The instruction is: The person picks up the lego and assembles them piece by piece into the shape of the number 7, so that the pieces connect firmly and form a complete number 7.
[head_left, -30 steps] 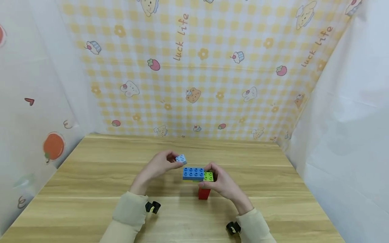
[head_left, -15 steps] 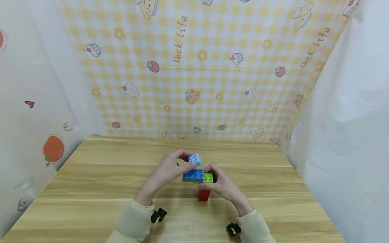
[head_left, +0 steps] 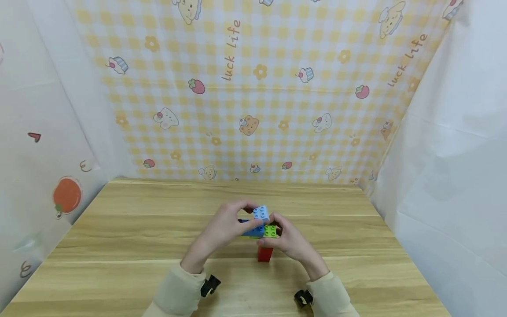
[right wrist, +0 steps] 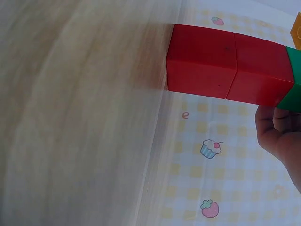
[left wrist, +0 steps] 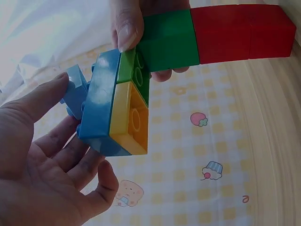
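A tower of toy building bricks stands on the wooden table, with two red bricks at its foot and a dark green brick above them. Higher up come a light green brick and, jutting to the left, a yellow brick under a long blue brick. My right hand grips the top of the tower around the light green brick. Between thumb and fingers, my left hand pinches a light blue brick, tilted right at the studs of the long blue brick.
The wooden table spreads around the tower. A checked cloth with cartoon prints hangs behind it, and white sheets close off both sides. Black wrist-worn devices sit at the sleeve cuffs.
My left hand has moved rightward with the light blue brick, from left of the tower to over the right end of the long blue brick. The right hand keeps its hold on the tower.
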Tool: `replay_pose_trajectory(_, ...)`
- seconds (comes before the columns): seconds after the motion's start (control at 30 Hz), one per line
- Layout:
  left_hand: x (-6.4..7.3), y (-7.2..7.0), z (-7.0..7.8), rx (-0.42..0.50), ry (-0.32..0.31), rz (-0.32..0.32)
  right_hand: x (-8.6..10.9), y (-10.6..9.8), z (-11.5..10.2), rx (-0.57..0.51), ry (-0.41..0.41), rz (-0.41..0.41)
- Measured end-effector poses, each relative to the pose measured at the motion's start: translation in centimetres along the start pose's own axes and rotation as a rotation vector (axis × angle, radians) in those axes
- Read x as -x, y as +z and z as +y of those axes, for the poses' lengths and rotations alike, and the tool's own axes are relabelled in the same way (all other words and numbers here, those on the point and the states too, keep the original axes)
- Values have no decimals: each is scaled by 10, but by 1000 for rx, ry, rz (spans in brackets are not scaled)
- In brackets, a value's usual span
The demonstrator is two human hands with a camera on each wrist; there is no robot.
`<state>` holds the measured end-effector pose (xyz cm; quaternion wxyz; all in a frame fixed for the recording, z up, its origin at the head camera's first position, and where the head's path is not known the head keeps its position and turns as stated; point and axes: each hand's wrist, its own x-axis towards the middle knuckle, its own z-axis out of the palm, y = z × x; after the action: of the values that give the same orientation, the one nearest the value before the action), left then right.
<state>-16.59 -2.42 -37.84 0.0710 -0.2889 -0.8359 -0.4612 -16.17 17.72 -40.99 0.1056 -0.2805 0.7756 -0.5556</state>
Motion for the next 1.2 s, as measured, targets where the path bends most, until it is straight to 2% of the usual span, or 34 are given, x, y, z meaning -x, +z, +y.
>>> replay_pose_trajectory(0.17,1,5,2,-30,29,-8,-1,1,1,-1,-3,6)
replay_pose_trajectory(0.33,1,9,1,-60,88,-18,-2,2,1,15,-26,7)
replay_pose_trajectory(0.47,1,12,2,-52,123,-23,-3,2,2,7,-41,-1)
replay_pose_trajectory(0.6,-1,17,0,-42,148,-53,-3,1,3,-4,-49,-8)
replay_pose_trajectory(0.7,-2,20,-1,-63,144,-75,-3,1,4,-26,-39,-14)
replay_pose_trajectory(0.9,-2,21,1,-161,121,-98,-4,1,4,-73,-4,-15)
replay_pose_trajectory(1.07,-2,22,1,-209,123,-107,-3,0,3,-58,2,-10)
replay_pose_trajectory(1.2,-3,23,1,-236,99,-115,-2,-1,3,-38,8,-4)
